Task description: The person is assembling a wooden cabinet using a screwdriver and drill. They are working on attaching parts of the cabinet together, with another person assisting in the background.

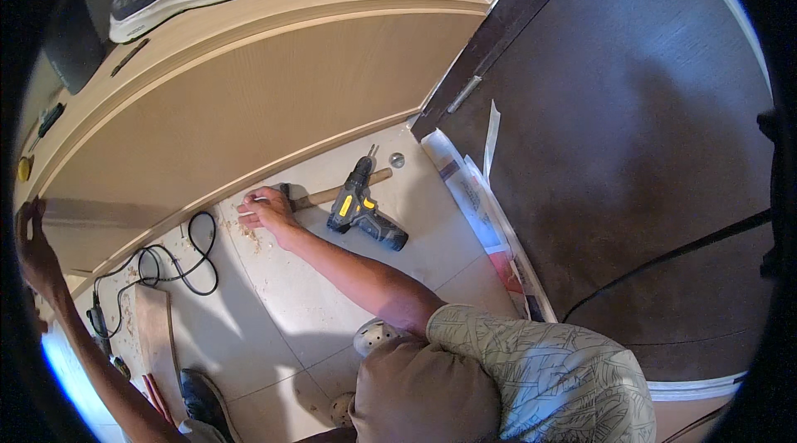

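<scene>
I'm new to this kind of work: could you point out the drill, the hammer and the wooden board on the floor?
Drill [358,203]: head view, on its main body.
Hammer [319,197]: head view, on its wooden handle.
Wooden board [154,328]: head view, on its upward face.

A head-worn fisheye looks down widely over the nearby hands [270,212].

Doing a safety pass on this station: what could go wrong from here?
1. The drill lies across the handle of the hammer, close to the right hand; nudging the hammer could shift the drill, whose bit is exposed.
2. The black cable lies in loose loops on the floor and might snag a foot.
3. The dark-handled tool lies on top of the cabinet, near its edge; a knock could drop it.
</scene>
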The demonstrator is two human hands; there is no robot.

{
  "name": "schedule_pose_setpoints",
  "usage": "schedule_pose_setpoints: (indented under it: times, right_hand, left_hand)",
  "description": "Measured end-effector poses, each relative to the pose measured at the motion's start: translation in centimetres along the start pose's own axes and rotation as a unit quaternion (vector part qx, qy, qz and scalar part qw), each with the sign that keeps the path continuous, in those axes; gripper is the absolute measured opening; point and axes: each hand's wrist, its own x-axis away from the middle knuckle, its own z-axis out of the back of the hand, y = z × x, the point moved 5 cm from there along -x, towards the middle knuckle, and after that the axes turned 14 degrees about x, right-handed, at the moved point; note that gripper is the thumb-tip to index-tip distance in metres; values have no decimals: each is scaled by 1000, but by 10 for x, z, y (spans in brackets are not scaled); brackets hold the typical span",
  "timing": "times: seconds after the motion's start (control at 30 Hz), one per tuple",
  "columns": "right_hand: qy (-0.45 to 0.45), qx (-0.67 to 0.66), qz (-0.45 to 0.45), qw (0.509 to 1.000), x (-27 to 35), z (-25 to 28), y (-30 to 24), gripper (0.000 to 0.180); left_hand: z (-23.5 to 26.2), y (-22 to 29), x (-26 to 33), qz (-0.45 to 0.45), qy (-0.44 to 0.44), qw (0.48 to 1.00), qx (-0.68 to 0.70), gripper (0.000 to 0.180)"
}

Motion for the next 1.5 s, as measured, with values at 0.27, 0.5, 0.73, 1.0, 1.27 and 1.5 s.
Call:
schedule_pose_setpoints:
  times: [0.27,0.5,0.73,1.0,1.27,1.5]
  right_hand:
    - [-14,101,127,987,27,23,-18,12]
    - [50,113,106,987,17,32,-38,16]
    - [55,122,122,983,26,29,-57,18]
    - [68,141,145,977,31,31,-60,19]
    - [35,91,106,990,15,19,-56,21]
    - [35,86,112,989,11,21,-51,22]
  left_hand:
    - [2,44,-4,-27,-8,998,59,16]
    - [21,110,-10,-41,73,995,-45,27]
    - [-3,142,10,-72,109,991,16,34]
    - [-8,159,7,-56,100,992,59,29]
    - [10,151,2,-96,52,993,43,23]
    - [17,126,23,-127,-2,991,-29,23]
